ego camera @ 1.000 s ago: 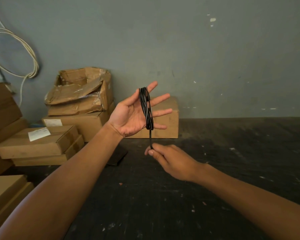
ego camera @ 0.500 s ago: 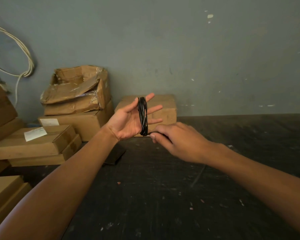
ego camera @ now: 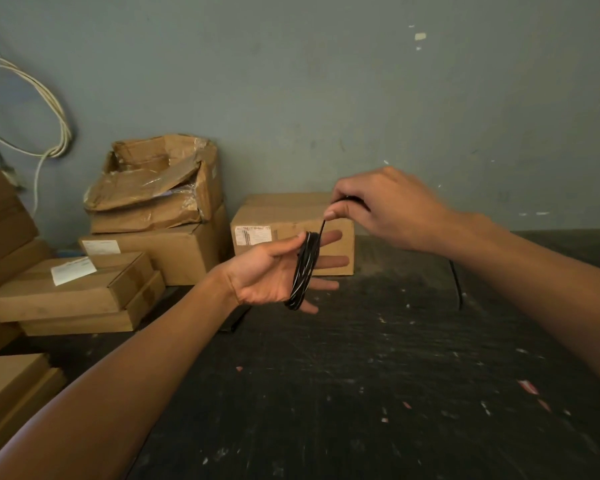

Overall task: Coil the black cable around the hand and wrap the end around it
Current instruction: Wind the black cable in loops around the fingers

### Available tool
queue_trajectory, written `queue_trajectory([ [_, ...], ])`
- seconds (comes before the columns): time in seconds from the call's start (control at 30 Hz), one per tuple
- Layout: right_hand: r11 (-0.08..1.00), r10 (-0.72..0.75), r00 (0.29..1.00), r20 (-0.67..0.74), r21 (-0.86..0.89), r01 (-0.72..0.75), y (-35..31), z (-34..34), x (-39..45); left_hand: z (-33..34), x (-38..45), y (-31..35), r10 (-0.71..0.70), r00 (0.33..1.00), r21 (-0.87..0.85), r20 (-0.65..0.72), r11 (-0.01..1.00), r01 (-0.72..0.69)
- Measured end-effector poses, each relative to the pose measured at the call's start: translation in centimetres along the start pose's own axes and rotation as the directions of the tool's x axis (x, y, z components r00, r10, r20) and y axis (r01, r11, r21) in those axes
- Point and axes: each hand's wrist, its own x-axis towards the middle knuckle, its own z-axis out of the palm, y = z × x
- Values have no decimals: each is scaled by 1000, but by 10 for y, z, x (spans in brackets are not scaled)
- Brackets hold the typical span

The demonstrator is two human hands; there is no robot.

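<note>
Left hand (ego camera: 267,271) flat, fingers spread as former; cable (ego camera: 303,270) coiled round them. Right hand (ego camera: 385,211) above, pinching free strand taut to guide next turn. Slack trails down behind right forearm. End-wrap not started.

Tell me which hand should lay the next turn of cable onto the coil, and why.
Right. The right hand already pinches the free run of the black cable just above the coil, so it can likely carry it around. The left hand is spread open as the former, with the coil around its fingers.
</note>
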Motion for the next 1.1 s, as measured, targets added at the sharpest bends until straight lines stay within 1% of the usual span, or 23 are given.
queue_trajectory([
  [0.1,1000,-17,1000,-11,-10,17,11,-1,3,8,-2,1,-16,997,21,75,1000,14],
  [0.27,999,36,998,-54,28,-35,24,-1,5,19,-5,3,-50,985,63,164,997,40],
  [0.4,998,32,998,-47,48,-29,29,-1,5,27,-7,3,-78,966,71,248,996,62],
  [0.53,991,63,998,-29,116,-60,40,9,1,37,-10,8,-28,936,35,351,999,17],
  [0.6,987,74,997,-27,145,-70,46,21,-6,42,-12,11,18,923,-6,385,1000,-17],
  [0.67,979,72,997,4,191,-72,48,35,-15,45,-12,15,62,911,-35,407,998,-52],
  [0.73,965,61,994,87,247,-81,46,50,-25,46,-11,18,104,904,-49,415,995,-92],
  [0.8,944,8,985,172,324,-65,39,65,-33,46,-10,21,133,903,-54,408,991,-122],
  [0.83,930,-16,981,191,364,-56,34,73,-36,46,-9,21,145,904,-60,401,989,-132],
  [1.0,877,-6,984,180,473,-81,14,105,-44,41,-8,24,233,906,-137,352,971,-197],
  [1.1,871,17,980,198,478,-112,-2,114,-51,37,-7,29,312,895,-197,320,946,-259],
])
